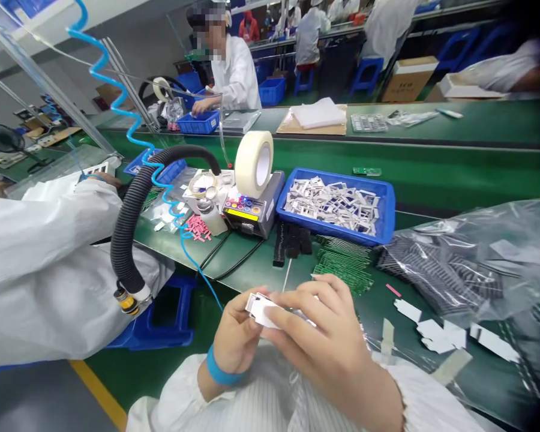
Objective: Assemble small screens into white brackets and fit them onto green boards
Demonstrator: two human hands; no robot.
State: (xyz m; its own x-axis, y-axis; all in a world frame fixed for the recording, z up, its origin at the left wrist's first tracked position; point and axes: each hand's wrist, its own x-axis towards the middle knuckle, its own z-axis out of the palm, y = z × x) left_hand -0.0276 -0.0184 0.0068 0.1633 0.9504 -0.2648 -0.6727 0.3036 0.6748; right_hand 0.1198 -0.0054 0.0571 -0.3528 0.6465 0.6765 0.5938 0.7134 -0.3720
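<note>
My left hand (240, 336) and my right hand (317, 336) meet close to my chest, at the near edge of the green table (432, 180). Both are closed on a small white rectangular part (261, 309). The left fingers curl under it and a blue wristband sits on that wrist. My right fingers lie across its top and hide most of it. Just beyond my hands lie stacked green circuit boards (346, 264) and a row of black parts (292, 241).
A blue tray (337, 204) of several white parts sits ahead, beside a tape dispenser (252, 204) with a large white roll. A clear bag (468, 258) of striped parts lies at right. A co-worker's white sleeve (40, 264) and a black hose (130, 222) fill the left.
</note>
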